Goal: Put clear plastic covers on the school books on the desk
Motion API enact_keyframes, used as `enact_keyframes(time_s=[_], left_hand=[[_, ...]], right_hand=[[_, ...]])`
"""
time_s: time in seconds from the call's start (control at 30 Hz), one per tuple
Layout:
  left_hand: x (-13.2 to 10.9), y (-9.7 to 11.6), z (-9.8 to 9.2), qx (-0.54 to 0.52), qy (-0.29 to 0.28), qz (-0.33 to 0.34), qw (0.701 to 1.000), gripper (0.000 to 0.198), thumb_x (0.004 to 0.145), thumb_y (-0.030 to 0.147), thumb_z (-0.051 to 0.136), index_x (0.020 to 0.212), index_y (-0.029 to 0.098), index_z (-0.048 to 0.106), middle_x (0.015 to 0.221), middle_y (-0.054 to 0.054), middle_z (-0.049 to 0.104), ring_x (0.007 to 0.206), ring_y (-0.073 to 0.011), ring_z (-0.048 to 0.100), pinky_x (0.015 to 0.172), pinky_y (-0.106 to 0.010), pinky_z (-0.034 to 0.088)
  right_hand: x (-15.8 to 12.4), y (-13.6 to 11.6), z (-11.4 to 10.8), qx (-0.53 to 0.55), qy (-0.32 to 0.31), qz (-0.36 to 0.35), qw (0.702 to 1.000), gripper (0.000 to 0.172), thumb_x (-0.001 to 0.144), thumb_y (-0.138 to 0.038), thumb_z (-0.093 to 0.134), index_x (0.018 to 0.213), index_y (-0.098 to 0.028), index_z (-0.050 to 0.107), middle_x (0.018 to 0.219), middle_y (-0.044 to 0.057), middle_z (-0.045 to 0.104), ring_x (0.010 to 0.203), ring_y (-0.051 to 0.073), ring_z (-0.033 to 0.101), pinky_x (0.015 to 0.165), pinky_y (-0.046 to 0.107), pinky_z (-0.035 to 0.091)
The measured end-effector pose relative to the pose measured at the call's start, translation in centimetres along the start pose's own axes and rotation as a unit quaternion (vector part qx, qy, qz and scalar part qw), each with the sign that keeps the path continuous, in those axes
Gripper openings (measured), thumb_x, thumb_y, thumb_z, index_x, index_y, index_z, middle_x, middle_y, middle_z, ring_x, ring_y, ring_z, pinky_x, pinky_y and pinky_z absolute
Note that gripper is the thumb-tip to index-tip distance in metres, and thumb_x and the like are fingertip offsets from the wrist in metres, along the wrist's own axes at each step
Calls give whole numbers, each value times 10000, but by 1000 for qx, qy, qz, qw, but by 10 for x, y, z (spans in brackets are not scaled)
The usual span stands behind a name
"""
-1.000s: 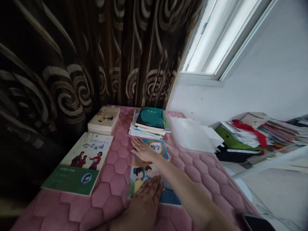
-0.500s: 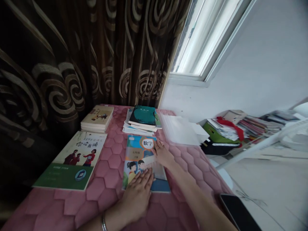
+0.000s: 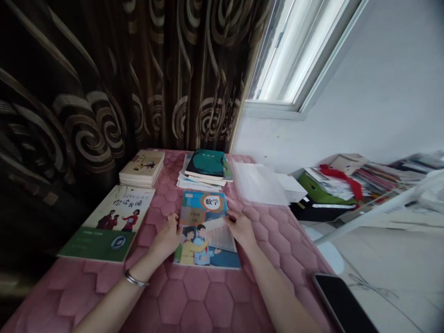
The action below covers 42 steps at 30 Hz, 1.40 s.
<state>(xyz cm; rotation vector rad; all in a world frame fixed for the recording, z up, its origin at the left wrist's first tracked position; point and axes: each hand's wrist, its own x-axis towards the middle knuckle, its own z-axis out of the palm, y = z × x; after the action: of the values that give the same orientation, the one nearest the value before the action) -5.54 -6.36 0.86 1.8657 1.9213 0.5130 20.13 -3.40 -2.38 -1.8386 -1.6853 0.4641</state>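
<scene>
A blue and orange textbook (image 3: 204,222) with two cartoon children on its cover lies flat on the pink quilted table cover (image 3: 208,300). My left hand (image 3: 168,237) grips its left edge, fingers curled round it. My right hand (image 3: 241,227) holds the right edge, fingers bent on the cover. A bracelet sits on my left wrist.
A green and white book (image 3: 111,222) lies at the left. Behind are a stack of beige books (image 3: 143,167), a pile topped by a teal book (image 3: 206,169) and clear plastic sleeves (image 3: 258,184). A dark phone (image 3: 342,303) lies at the right edge. Cluttered papers (image 3: 350,182) sit beyond.
My left hand slid from the lower cover to the book's left edge. My right hand moved from the top of the cover to its right edge.
</scene>
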Motion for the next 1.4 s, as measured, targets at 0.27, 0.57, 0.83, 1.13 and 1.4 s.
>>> enact_keyframes(time_s=[0.27,0.57,0.83,1.13,1.4], left_hand=[[16,6,9,34,34,-36,998,403,928,184,445,1295,21,419,1206,-257,615,1089,-270,646,869,-310,464],[11,9,26,125,95,-5,988,317,950,128,387,1248,30,431,1096,-237,665,938,-248,705,736,-295,525],[10,12,27,184,88,31,979,310,929,19,343,1209,37,473,1091,-225,655,900,-206,712,680,-240,526],[12,7,33,176,103,32,979,315,900,-24,337,1172,48,477,1001,-199,676,881,-214,716,688,-254,538],[14,3,30,100,107,15,989,287,930,63,381,1207,80,454,1096,-213,669,974,-231,699,774,-291,532]], right_hand=[[0,6,1,44,-11,8,999,327,805,-251,575,1090,-189,721,1123,75,714,1013,227,670,925,347,501],[-2,-3,-1,20,-4,15,1000,311,826,-235,553,1084,-201,722,1084,59,728,977,208,677,910,319,495],[-5,-4,-1,-63,12,14,998,255,831,-266,551,1006,-148,694,987,115,717,937,235,664,788,293,485],[-1,-3,3,-68,-31,21,997,337,919,-339,439,745,-161,667,782,96,719,783,200,670,661,249,433],[1,-1,6,-68,-62,4,996,320,927,-343,440,769,-177,664,794,73,722,836,210,666,697,262,439]])
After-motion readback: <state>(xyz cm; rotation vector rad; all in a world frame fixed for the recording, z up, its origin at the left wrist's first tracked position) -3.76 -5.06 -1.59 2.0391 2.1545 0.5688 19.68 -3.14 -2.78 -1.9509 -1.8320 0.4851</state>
